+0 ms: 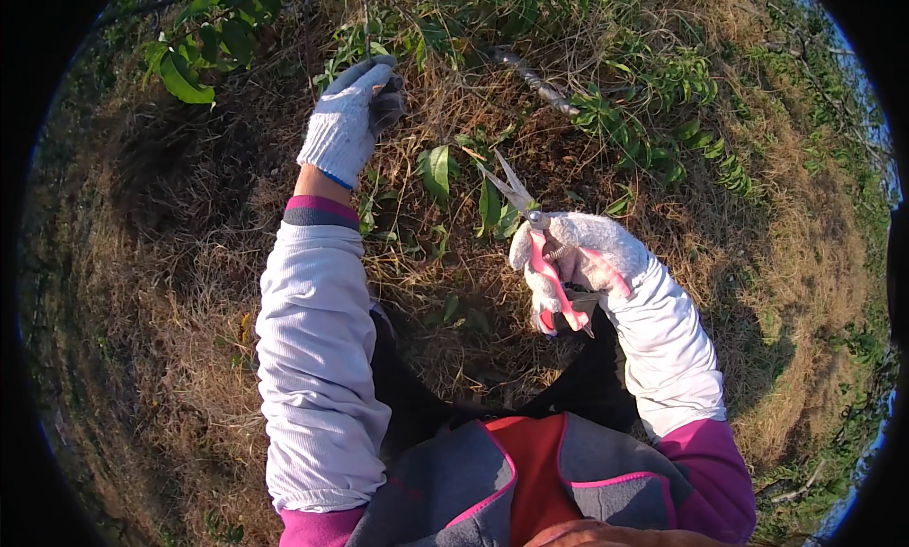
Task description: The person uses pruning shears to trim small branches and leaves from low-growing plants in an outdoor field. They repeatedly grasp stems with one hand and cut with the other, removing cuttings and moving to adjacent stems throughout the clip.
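My left hand (342,124), in a white knit glove with a grey palm, reaches up to the upper middle. Its fingertips are closed around a thin twig (367,25) that comes down from a leafy branch above; the exact grip is partly hidden. Lower and to the right, my right hand (586,238) wears a pale, worn glove. It holds pruning snips (535,219) with pink handles and a coil spring. The narrow blades point up and left, slightly apart, with green leaves (490,204) just beside them.
Dry grass (206,376) and green weeds cover the ground. A thick bare branch (536,82) lies at the upper middle. Large leaves (186,78) hang at the upper left. More branches (817,71) stand along the right rim.
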